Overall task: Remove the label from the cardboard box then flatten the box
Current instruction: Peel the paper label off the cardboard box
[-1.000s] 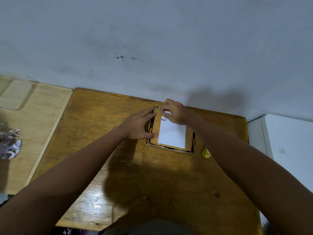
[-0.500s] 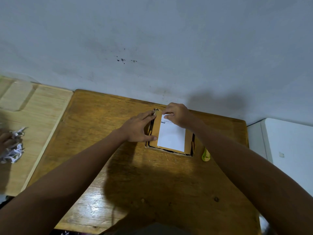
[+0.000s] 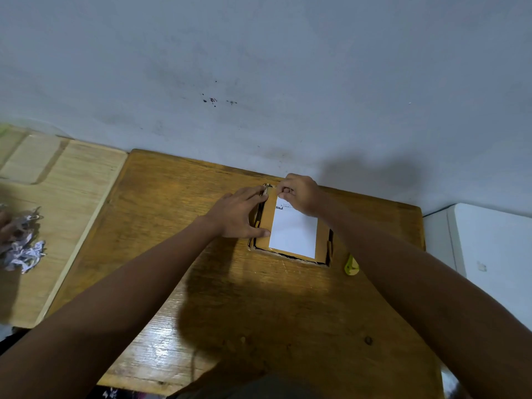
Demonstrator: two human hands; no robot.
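A small brown cardboard box (image 3: 266,226) sits near the far edge of the wooden table (image 3: 230,298). A white label (image 3: 293,234) covers most of its top face. My left hand (image 3: 239,214) rests along the box's left side with straight fingers and the thumb on the near left corner. My right hand (image 3: 300,194) has its fingers curled at the label's far left corner and pinches that corner.
A yellow tool (image 3: 351,264) lies on the table right of the box. A lighter wooden table (image 3: 57,211) at the left carries a heap of torn paper scraps (image 3: 24,249). A white cabinet (image 3: 483,254) stands at the right; a grey wall rises behind.
My right hand's fingers have curled tighter on the label's far left corner. The left hand and the box stay where they were.
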